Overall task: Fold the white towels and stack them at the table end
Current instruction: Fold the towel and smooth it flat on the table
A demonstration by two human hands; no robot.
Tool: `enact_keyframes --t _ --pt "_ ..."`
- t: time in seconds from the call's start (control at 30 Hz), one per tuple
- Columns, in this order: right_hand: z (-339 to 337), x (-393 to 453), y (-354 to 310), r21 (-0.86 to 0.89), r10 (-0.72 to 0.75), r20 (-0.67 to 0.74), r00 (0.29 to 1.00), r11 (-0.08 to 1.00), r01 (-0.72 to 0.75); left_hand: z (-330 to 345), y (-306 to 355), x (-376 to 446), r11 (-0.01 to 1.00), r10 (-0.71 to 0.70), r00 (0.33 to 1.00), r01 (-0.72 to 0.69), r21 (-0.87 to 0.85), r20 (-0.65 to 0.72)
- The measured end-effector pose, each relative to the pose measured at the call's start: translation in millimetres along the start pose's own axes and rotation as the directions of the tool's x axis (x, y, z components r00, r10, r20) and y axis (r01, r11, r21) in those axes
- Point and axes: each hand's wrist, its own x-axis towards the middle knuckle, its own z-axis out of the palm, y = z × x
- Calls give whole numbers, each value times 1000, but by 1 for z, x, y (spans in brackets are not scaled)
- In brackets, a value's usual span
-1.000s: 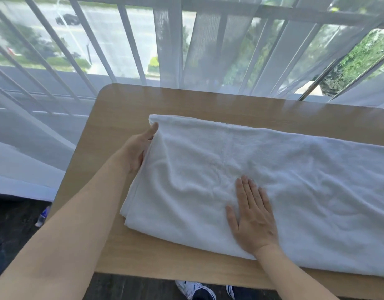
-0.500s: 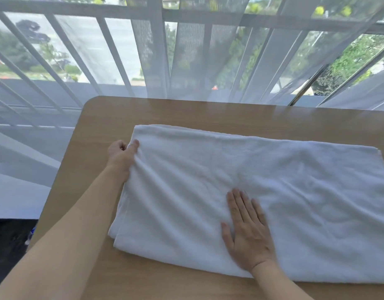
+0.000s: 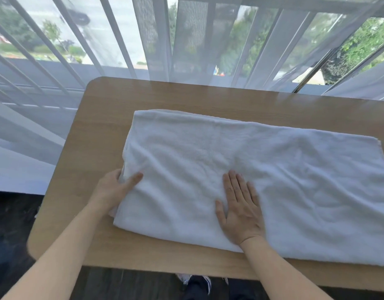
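Sheer curtain (image 3: pixel 186 40), railing (image 3: pixel 113 35), shoes (image 3: pixel 196 282)

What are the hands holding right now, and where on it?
The left hand grips the towel at its left edge; the right hand only presses flat on top.

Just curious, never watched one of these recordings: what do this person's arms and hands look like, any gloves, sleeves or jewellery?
Both arms are bare as far up as the picture shows, with no sleeves in view. The left hand and right hand wear no gloves, and no rings, watch or bracelet show.
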Motion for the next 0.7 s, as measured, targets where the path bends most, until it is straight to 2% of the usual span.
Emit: enact_keyframes --t 0.1,0.17,0.3,0.33,0.43,0.53,0.63,0.7 --pt "-1 0 -1 18 1 8 1000 1000 -1 9 -21 -18 992 88 975 -67 107 -204" --pt "-2 -1 -3 23 6 13 1000 1000 -6 9 -23 -22 996 79 958 -62 70 -277" --pt "-1 -2 0 36 5 14 1000 999 -6 18 -18 -29 957 86 976 -136 -255 -199" --pt "-1 -3 0 35 3 16 1000 999 -4 18 -19 -31 953 89 981 -134 -272 -171" --pt "-2 -4 0 36 4 1 1000 999 -4 17 -22 -35 983 110 989 -122 -137 -96" --pt "-1 -3 0 25 1 4 1000 1000 -1 12 -25 -34 982 163 984 -169 -84 -73" --pt "-1 -2 1 14 2 8 1000 1000 -2 9 -29 -35 975 208 952 -221 -36 -225" --pt "-1 -3 0 8 5 15 1000 1000 -5 8 -31 -43 969 196 936 -230 -87 -293"
